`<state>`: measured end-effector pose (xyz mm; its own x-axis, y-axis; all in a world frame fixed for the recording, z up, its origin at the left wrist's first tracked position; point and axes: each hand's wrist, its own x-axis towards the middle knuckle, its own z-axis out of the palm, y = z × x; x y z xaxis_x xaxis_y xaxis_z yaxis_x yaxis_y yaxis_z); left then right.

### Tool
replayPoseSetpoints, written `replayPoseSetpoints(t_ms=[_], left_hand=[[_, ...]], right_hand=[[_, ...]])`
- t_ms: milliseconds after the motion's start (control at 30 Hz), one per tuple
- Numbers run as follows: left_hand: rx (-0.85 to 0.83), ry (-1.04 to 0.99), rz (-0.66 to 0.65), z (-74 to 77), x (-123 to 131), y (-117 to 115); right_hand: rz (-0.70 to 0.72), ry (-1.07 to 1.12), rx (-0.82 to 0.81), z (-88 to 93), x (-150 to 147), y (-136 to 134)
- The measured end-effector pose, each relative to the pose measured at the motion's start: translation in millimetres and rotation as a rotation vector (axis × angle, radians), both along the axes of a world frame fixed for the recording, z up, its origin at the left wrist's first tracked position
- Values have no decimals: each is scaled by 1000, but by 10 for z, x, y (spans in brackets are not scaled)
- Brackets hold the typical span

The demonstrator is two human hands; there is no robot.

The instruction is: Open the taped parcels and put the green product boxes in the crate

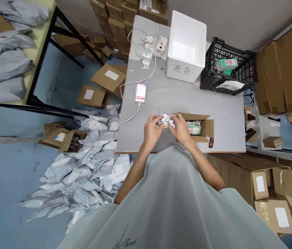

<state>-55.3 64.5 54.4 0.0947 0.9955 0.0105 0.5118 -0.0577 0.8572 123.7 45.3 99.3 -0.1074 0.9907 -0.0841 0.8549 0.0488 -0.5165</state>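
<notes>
My left hand (152,130) and my right hand (180,128) are closed together on a small white wrapped item (167,121) with a bit of green showing, held just above the grey table (166,97). Right beside my right hand lies an open brown cardboard box (205,127) with a green and pink package (194,129) inside. The box sits near the table's front edge.
A phone (140,92) on a white cable lies ahead. Chargers (148,52), a white foam box (186,45) and a black crate (227,69) stand at the back. Grey mailer bags (88,173) pile on the floor to the left. Cardboard boxes (262,180) stack to the right.
</notes>
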Motion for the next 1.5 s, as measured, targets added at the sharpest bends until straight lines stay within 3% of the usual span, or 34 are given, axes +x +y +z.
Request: replayPoseSetpoints(t_ms=[167, 267, 367, 600, 900, 1000, 1100, 1200, 1300, 1400, 1500], left_hand=[[-190, 162, 180, -428, -745, -136], [-301, 210, 212, -705, -880, -257], [-358, 203, 206, -901, -875, -370], [-373, 163, 220, -1143, -806, -436], [-480, 144, 80, -1309, -584, -314], [-494, 144, 34, -1294, -555, -275], [-489, 126, 29, -1190, -526, -231], [-395, 28, 42, -903, -380, -203], [-242, -145, -15, -465, -30, -195], [-153, -182, -167, -142, 495, -160], [-146, 28, -399, -170, 1064, -65]], right_hand=[[232, 44, -197, -531, -764, 240], [292, -14, -322, -858, -1007, 243], [305, -91, -429, -1071, -1088, 177], [311, -144, -483, -1188, -1083, 68], [220, -210, -538, -1323, -856, 71], [172, -156, -512, -1202, -750, -33], [224, 34, -413, -901, -592, -278], [297, 275, -220, -511, -248, -560], [103, 271, -87, -211, 340, -684], [-142, 14, -198, -126, 1008, -593], [-203, -256, -477, -225, 1472, -397]])
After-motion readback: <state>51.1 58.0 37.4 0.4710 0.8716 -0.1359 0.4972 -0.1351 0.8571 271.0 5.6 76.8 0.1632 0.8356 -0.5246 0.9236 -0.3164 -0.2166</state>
